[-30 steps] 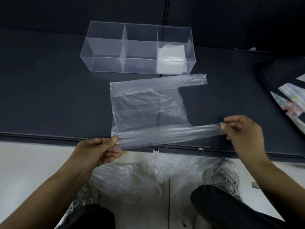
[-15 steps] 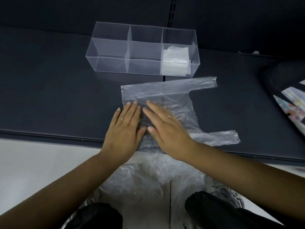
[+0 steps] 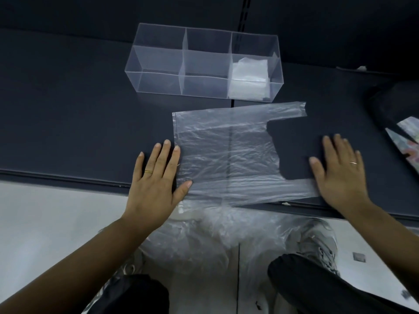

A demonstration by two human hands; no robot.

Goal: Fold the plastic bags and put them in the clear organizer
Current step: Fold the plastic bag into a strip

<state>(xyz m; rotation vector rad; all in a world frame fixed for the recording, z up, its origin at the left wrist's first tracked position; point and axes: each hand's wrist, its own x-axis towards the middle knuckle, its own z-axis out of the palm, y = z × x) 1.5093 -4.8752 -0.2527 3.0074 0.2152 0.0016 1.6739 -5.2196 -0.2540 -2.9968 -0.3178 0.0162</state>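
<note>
A clear plastic bag (image 3: 226,155) lies spread flat on the dark shelf (image 3: 79,123), its two handles pointing right. My left hand (image 3: 158,177) lies flat at the bag's left edge, fingers straight, thumb on the plastic. My right hand (image 3: 340,171) presses flat on the end of the near handle. Behind the bag stands the clear organizer (image 3: 204,62) with three sections in a row; folded bags (image 3: 249,78) fill the right section, while the other two hold nothing.
A heap of loose plastic bags (image 3: 215,241) lies on the floor below the shelf edge, between my knees and shoes. A dark bag with colourful printed items (image 3: 408,141) sits at the far right of the shelf.
Both hands were together on the middle of the bag; they have slid apart, left hand to the left edge, right hand out to the near handle, flattening the bag.
</note>
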